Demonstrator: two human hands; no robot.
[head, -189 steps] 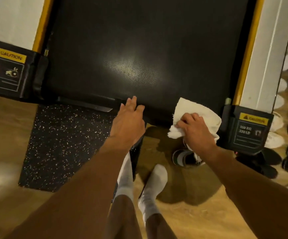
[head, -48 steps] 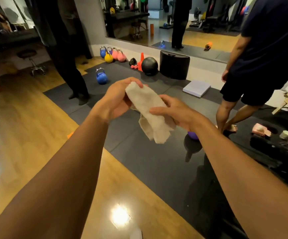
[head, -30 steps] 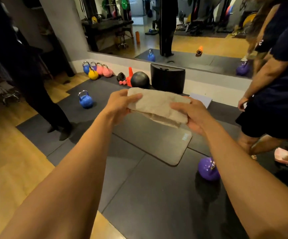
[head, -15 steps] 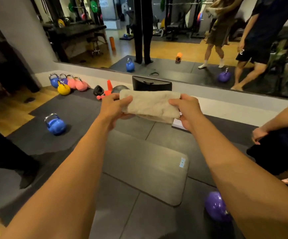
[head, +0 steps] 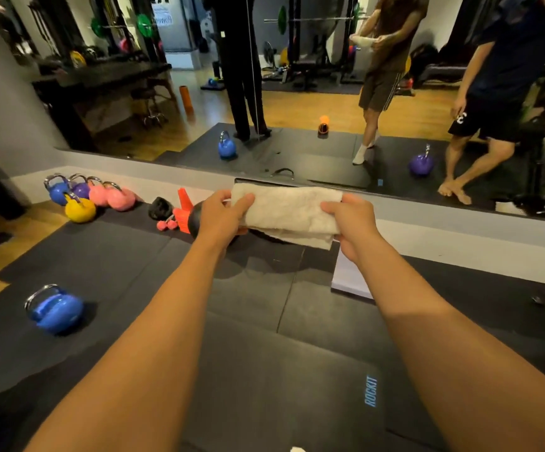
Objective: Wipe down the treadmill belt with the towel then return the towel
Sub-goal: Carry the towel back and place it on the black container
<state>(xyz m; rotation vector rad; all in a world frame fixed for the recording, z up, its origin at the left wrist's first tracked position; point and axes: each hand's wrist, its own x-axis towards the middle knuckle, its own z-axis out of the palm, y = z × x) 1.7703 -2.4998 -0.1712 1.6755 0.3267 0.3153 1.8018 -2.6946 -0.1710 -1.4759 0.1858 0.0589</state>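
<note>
A folded off-white towel (head: pixel 289 212) is stretched flat between both hands at chest height, in front of a wall mirror. My left hand (head: pixel 223 216) pinches its left end, thumb on top. Its right end is gripped by my right hand (head: pixel 351 223). The treadmill is out of view. Just behind the towel, a black box with a handle (head: pixel 282 177) is mostly hidden.
Dark floor mats (head: pixel 264 370) lie underfoot. A blue kettlebell (head: pixel 54 309) sits at left; several coloured kettlebells (head: pixel 88 197), an orange cone (head: pixel 183 210) and a black ball stand by the mirror wall. A white pad (head: pixel 346 275) lies at right. The mirror reflects people.
Since wiping the treadmill belt, I have turned away to the mirror wall. Over the last second both hands folded the towel flat and carried it closer to the black box.
</note>
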